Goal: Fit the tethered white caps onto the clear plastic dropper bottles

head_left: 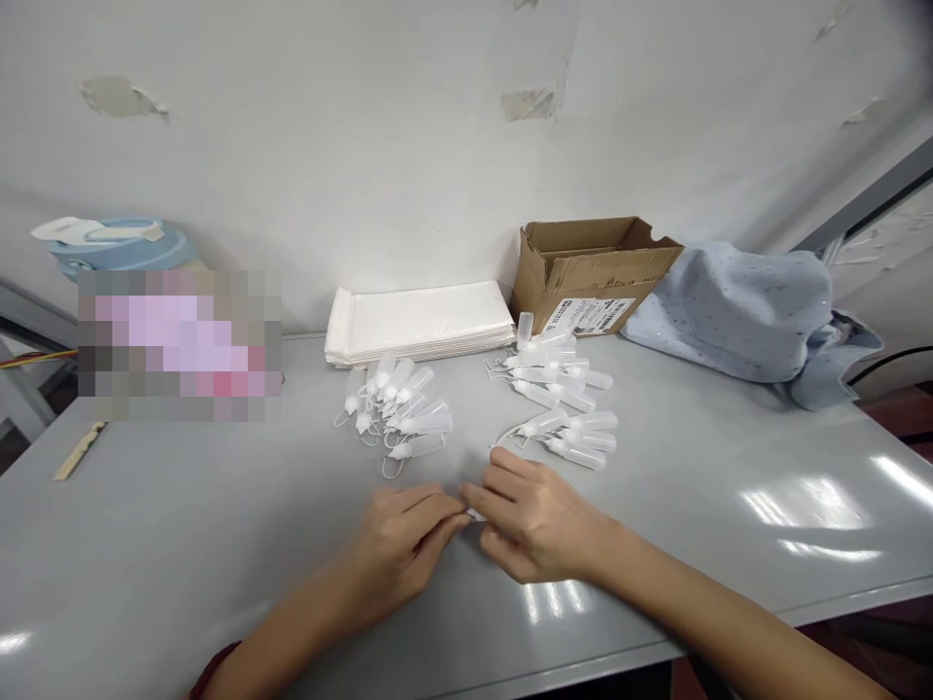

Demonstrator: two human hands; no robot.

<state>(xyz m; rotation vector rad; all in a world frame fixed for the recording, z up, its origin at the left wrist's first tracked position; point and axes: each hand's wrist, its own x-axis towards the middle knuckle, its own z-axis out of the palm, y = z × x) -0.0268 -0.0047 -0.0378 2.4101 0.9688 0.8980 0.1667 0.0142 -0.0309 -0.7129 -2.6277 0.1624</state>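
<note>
My right hand point(535, 515) is closed, its fingers curled around a small white plastic piece point(475, 514), mostly hidden, that looks like part of a small bottle. Fingertips of my left hand point(412, 535) are pinched together right against it; what they hold is blurred and hidden. Beyond my left hand lies a pile of small translucent squeeze bottles point(427, 424), with looped straps at their caps. Past my right hand, more such bottles with thin curved tips lie in two groups, a nearer group point(583, 439) and a farther group point(569, 374).
A stack of white flat packets point(430, 316) lies against the wall. To its right stands an open cardboard box point(604, 277), beside a light-blue cloth bundle point(736, 311). A blue-lidded container point(120, 243) and a blurred-out patch are at left, with a yellowish strip point(80, 450) on the grey table point(219, 515).
</note>
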